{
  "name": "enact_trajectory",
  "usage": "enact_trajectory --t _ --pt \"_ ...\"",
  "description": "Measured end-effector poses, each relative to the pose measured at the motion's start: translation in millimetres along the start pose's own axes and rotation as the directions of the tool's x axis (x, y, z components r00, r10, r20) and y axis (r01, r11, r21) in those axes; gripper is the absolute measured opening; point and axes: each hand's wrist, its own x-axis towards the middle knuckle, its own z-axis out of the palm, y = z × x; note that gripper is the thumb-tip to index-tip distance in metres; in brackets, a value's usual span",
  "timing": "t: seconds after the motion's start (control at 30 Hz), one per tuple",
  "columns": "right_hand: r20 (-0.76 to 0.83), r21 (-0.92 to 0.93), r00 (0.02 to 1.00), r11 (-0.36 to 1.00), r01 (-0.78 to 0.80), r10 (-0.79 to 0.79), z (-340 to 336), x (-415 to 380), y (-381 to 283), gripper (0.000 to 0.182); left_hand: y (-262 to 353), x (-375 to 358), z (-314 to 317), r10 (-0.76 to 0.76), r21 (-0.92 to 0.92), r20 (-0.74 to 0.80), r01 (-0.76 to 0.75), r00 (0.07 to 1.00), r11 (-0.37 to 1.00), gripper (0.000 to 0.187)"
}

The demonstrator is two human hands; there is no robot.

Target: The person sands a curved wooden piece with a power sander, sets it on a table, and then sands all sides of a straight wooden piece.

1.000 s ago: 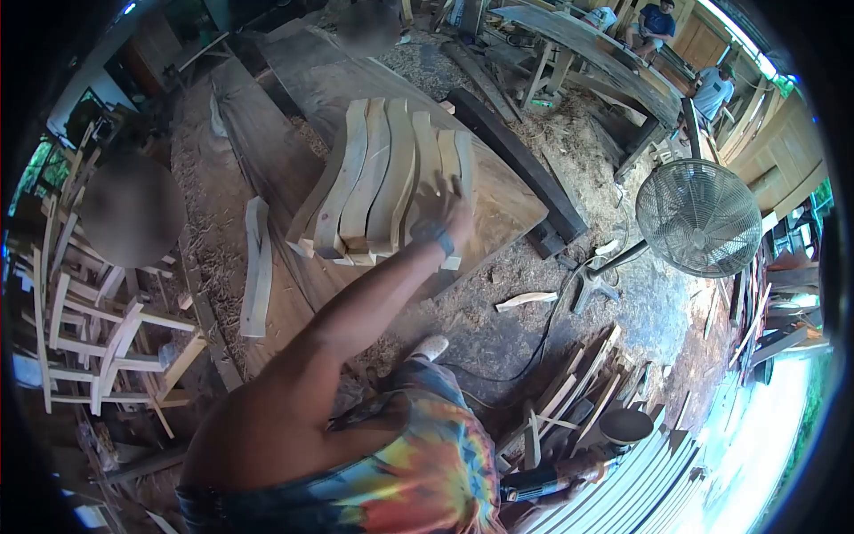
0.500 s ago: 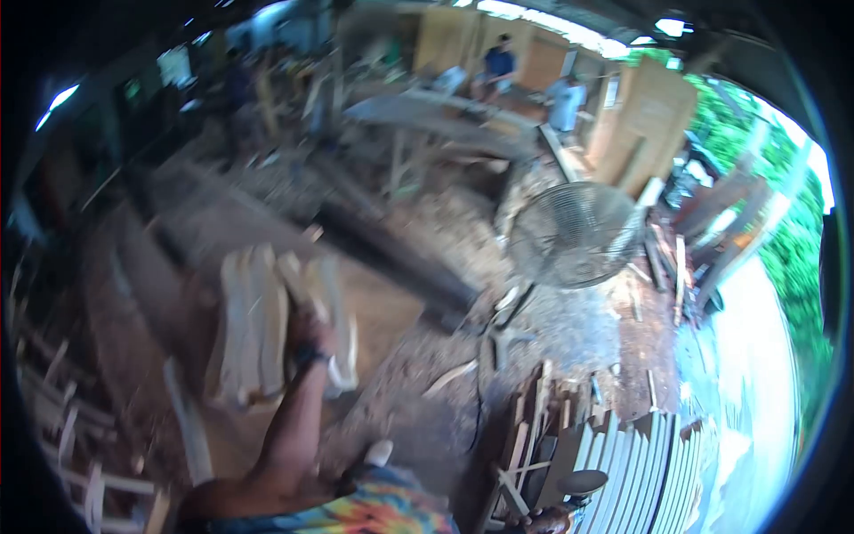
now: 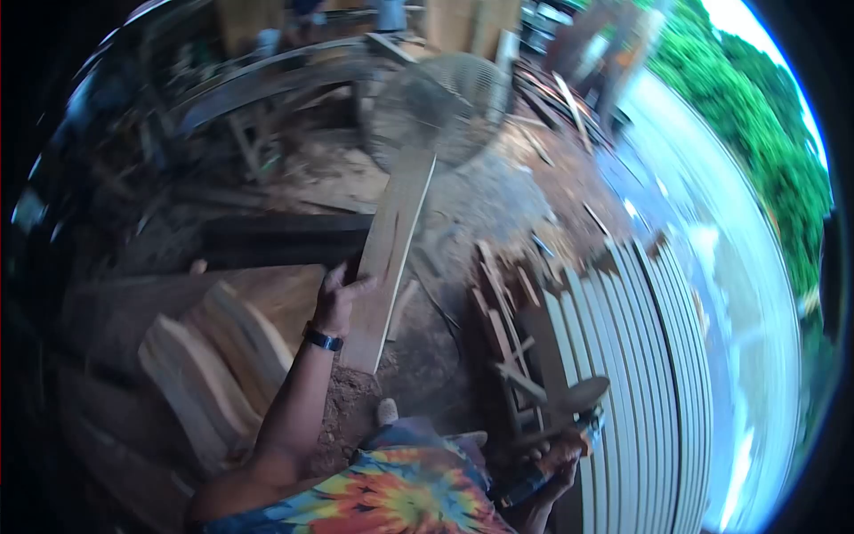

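Pale, unfinished wood dominates the view: the left hand (image 3: 341, 298) grips a long flat pale wooden plank (image 3: 391, 254) near its lower third, fingers wrapped around the left edge, thumb across the face. The plank is off the stack, tilted slightly right of upright, its upper end overlapping the round wire-grille pedestal fan (image 3: 440, 107) behind it, its lower end over the sawdust-covered dirt floor (image 3: 418, 374). A dark wristband (image 3: 322, 339) sits on the left wrist. Left of the forearm, a stack of curved pale wooden slats (image 3: 209, 365) lies on a broad brown wooden slab surface (image 3: 116, 311); the slats lie side by side and overlapping, close to but apart from the held plank. A dark heavy timber beam (image 3: 276, 240) lies across the far edge of that surface. The right hand (image 3: 556, 458) is low at the bottom of the view, closed around a dark handheld power tool (image 3: 525, 485); the tool's body is blurred and its type cannot be told for certain. Just above that hand stands a pile of narrow wooden offcuts (image 3: 507, 329), leaning against one another. To the right, a ribbed corrugated sheet (image 3: 649, 374) runs along the floor. The person's tie-dye multicoloured shirt (image 3: 400, 494) fills the lower centre. Motion blur throughout.
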Motion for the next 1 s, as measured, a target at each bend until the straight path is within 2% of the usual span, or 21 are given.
enact_trajectory --t 0.07,0.13,0.17,0.2,0.23,0.3,0.37,0.4,0.43,0.47,0.5,0.57,0.6,0.63,0.7,0.73,0.83,0.87,0.9,0.97,1.0 --pt "-0.045 -0.009 0.997 0.998 0.07 -0.07 -2.1 -12.4 -2.3 0.073 -19.7 22.5 44.6 -0.057 0.011 0.152 0.056 0.987 0.998 0.046" --pt "-0.047 -0.023 0.985 0.986 0.163 -0.164 15.5 -21.8 -10.7 0.072 -46.5 37.7 92.4 -0.321 0.139 0.435 0.29 0.841 0.947 0.046" --pt "-0.078 0.021 0.978 0.981 0.193 -0.191 11.9 -27.0 -18.2 0.072 -58.6 38.0 118.8 -0.354 0.159 0.493 0.317 0.795 0.935 0.046" --pt "-0.109 0.063 0.968 0.97 0.234 -0.226 3.3 -31.0 -28.8 0.071 -69.1 39.1 150.2 -0.317 0.374 0.541 0.115 0.779 0.92 0.048" --pt "-0.162 0.061 0.94 0.947 0.314 -0.301 -5.3 -36.2 -41.3 0.071 -81.2 37.6 187.1 -0.274 0.526 0.61 -0.122 0.743 0.842 0.051" --pt "-0.133 0.059 0.926 0.929 0.365 -0.355 -31.9 -40.4 -63.0 0.07 -110.3 29.2 260.4 -0.271 0.538 0.757 -0.332 0.595 0.775 0.072" --pt "-0.18 0.041 0.872 0.883 0.468 -0.454 -59.6 -62.3 -87.6 0.07 -134.4 -1.2 344.2 -0.132 0.412 0.881 -0.598 0.455 0.688 0.077" --pt "-0.169 0.017 0.855 0.866 0.499 -0.49 -73.3 -65.9 -98.6 0.069 -163.4 -6.1 379.3 0.02 0.234 0.951 -0.763 0.307 0.602 0.075" --pt "-0.193 0.019 0.836 0.85 0.527 -0.514 -86.9 -68.3 -106.4 0.069 -181.8 -12.1 420.4 0.109 0.086 0.98 -0.856 0.164 0.51 0.071" --pt "-0.205 0.026 0.808 0.822 0.569 -0.553 -99.6 -69.0 -106.9 0.069 -199.6 -16.7 450.3 -0.043 0.13 0.991 -0.889 0.124 0.438 0.065" --pt "-0.225 0.017 0.773 0.791 0.612 -0.593 -66.5 -72.2 -76.0 0.069 -172.9 -8.9 452.2 -0.191 0.153 0.978 -0.917 0.086 0.369 0.059" --pt "-0.258 0.024 0.731 0.752 0.659 -0.632 -75.9 -72.3 -73.4 0.069 -229.2 -3.0 509.9 0.137 -0.143 0.985 -0.946 -0.107 0.292 0.04" --pt "-0.253 0.05 0.707 0.721 0.691 -0.66 -84.6 -88.0 -73.5 0.069 -241.0 -20.6 537.4 0.149 -0.226 0.969 -0.951 -0.197 0.213 0.039" --pt "-0.27 0.054 0.694 0.709 0.703 -0.667 -87.7 -99.8 -72.6 0.069 -252.7 -33.2 558.2 0.14 -0.243 0.966 -0.944 -0.216 0.222 0.039" --pt "-0.282 0.054 0.646 0.66 0.749 -0.709 -89.4 -121.1 -67.2 0.068 -272.8 -58.2 582.4 0.147 -0.386 0.915 -0.921 -0.376 0.051 0.048" --pt "-0.302 0.05 0.636 0.654 0.755 -0.71 -83.8 -125.7 -61.2 0.068 -279.6 -65.9 584.2 0.079 -0.4 0.914 -0.916 -0.398 0.023 0.055" --pt "-0.332 0.031 0.564 0.588 0.808 -0.757 -86.6 -139.5 -50.4 0.07 -310.9 -83.9 579.8 0.114 -0.485 0.874 -0.866 -0.473 0.126 0.056" --pt "-0.351 0.038 0.531 0.555 0.831 -0.771 -86.1 -143.0 -46.7 0.07 -319.3 -84.8 576.5 0.114 -0.458 0.889 -0.868 -0.443 0.191 0.055" --pt "-0.367 0.043 0.497 0.52 0.853 -0.786 -85.6 -145.7 -43.8 0.07 -311.9 -87.6 575.2 0.108 -0.473 0.881 -0.858 -0.461 0.201 0.055" --pt "-0.391 0.034 0.46 0.487 0.873 -0.797 -84.3 -148.1 -40.0 0.069 -284.7 -91.3 571.6 -0.051 -0.363 0.924 -0.909 -0.38 0.204 0.055" --pt "-0.401 0.026 0.441 0.471 0.882 -0.803 -84.5 -149.0 -38.3 0.069 -285.8 -90.8 568.1 -0.108 -0.362 0.919 -0.919 -0.38 0.159 0.059"
